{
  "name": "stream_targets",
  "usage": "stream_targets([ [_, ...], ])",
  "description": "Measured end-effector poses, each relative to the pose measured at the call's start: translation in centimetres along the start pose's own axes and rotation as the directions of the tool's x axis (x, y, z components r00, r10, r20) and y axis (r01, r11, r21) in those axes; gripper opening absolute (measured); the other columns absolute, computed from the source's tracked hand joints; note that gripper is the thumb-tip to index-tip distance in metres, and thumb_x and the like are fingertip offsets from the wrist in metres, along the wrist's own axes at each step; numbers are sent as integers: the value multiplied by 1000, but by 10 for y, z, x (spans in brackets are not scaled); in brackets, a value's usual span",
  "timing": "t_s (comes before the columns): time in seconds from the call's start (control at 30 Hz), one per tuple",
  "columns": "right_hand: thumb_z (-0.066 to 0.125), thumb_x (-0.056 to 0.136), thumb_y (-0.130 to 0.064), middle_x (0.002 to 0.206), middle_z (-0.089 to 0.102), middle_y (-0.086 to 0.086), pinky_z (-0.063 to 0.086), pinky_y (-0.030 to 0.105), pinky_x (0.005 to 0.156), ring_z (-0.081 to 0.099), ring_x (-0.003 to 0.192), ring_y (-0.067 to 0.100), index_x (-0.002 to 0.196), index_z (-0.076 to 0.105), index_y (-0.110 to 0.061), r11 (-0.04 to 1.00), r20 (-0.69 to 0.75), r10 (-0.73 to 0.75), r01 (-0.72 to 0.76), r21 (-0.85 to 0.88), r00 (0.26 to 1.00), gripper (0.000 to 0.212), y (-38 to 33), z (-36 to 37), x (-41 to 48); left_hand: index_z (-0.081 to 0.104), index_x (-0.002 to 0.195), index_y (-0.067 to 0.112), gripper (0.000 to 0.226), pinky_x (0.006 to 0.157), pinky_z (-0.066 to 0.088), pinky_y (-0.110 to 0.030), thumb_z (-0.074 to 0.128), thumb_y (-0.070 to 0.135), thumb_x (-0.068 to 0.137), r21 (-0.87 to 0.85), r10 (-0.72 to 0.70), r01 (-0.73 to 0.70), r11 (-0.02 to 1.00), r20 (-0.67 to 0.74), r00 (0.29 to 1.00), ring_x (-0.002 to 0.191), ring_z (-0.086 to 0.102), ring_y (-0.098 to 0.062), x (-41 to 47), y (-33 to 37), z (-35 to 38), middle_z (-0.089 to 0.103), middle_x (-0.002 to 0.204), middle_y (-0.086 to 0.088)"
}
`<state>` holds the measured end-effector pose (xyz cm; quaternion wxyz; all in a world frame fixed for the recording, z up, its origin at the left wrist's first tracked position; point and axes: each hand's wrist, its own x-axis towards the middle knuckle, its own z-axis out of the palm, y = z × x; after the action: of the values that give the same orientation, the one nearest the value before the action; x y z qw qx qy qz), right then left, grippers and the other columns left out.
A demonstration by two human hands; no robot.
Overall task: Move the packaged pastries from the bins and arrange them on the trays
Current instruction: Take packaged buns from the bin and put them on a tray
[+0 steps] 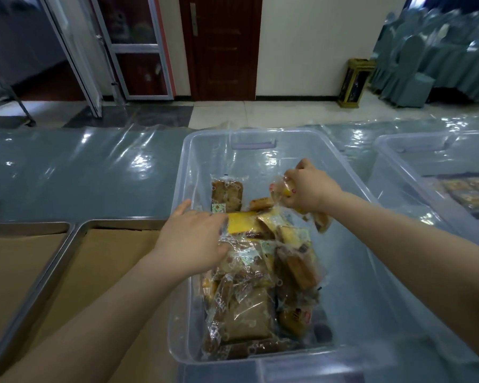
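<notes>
A clear plastic bin [188, 167] in front of me holds a heap of packaged pastries [257, 283] in clear wrappers, brown and yellow. My right hand [310, 189] is closed around wrapped pastries [281, 189] lifted above the heap at the bin's far right. My left hand [194, 239] reaches over the bin's left wall, its fingers on a yellow wrapped pastry [241, 222]; whether it grips it cannot be told. Two metal trays lined with brown paper lie to the left: the nearer one [75, 239] beside the bin, another [25, 226] at the far left.
A second clear bin [385, 145] with pastries [465, 192] stands at the right. The table [80, 172] is covered with shiny blue-grey plastic sheeting. Beyond it are a tiled floor, a brown door [221, 48], a yellow waste bin [354, 82] and covered chairs [409, 70].
</notes>
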<state>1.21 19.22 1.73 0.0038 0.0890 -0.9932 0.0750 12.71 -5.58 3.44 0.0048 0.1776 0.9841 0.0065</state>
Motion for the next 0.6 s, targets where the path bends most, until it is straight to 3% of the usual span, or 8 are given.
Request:
stream_targets([
  [0.1,61,79,-52,120,39,7,50,38,71,54,77,28,115,57,-20,1000,-51,-24,24,6,998,49,1,-14,-22,46,129,27,47,110,21,-42,51,47,87,-94,-10,13,995,31,999,115,52,-19,10,6,-9,58,125,3],
  [0.2,68,77,-45,122,39,7,50,37,69,49,73,26,117,55,-21,999,-62,-14,12,-36,998,49,8,-18,-36,52,124,20,41,87,45,-39,53,39,87,-28,85,-84,996,6,996,103,57,-26,33,35,-12,60,116,-4],
  [0.3,70,77,-42,122,38,7,49,35,67,49,74,27,115,55,-20,998,-45,10,-12,-59,999,47,12,-18,-38,58,109,16,26,68,41,-35,52,30,88,116,223,-222,968,-2,975,94,57,-27,56,73,-3,61,105,-6],
  [0.37,69,77,-42,120,38,6,50,37,65,51,72,27,112,55,-20,997,-45,20,-23,-67,999,44,13,-15,-35,58,112,15,25,71,38,-36,48,21,90,215,408,-406,888,34,912,96,55,-28,65,92,11,59,107,-7],
  [0.43,67,78,-44,117,38,5,45,34,58,49,65,25,107,56,-21,997,-60,34,-38,-60,998,39,13,-11,-32,56,116,13,28,77,38,-37,42,17,92,334,639,-634,697,112,761,103,53,-29,71,103,30,57,114,-8],
  [0.5,65,78,-43,115,38,6,38,31,53,47,61,25,104,56,-20,997,-52,41,-44,-57,998,35,13,-6,-30,51,124,12,33,85,38,-39,39,22,95,348,739,-750,562,197,644,110,51,-31,75,113,48,53,126,-10],
  [0.6,64,78,-38,117,38,8,35,31,51,49,61,27,104,57,-19,996,-21,40,-41,-77,999,34,12,-3,-27,21,147,17,59,104,29,-49,39,39,96,275,655,-734,621,333,679,132,32,-34,83,123,75,23,153,-12],
])
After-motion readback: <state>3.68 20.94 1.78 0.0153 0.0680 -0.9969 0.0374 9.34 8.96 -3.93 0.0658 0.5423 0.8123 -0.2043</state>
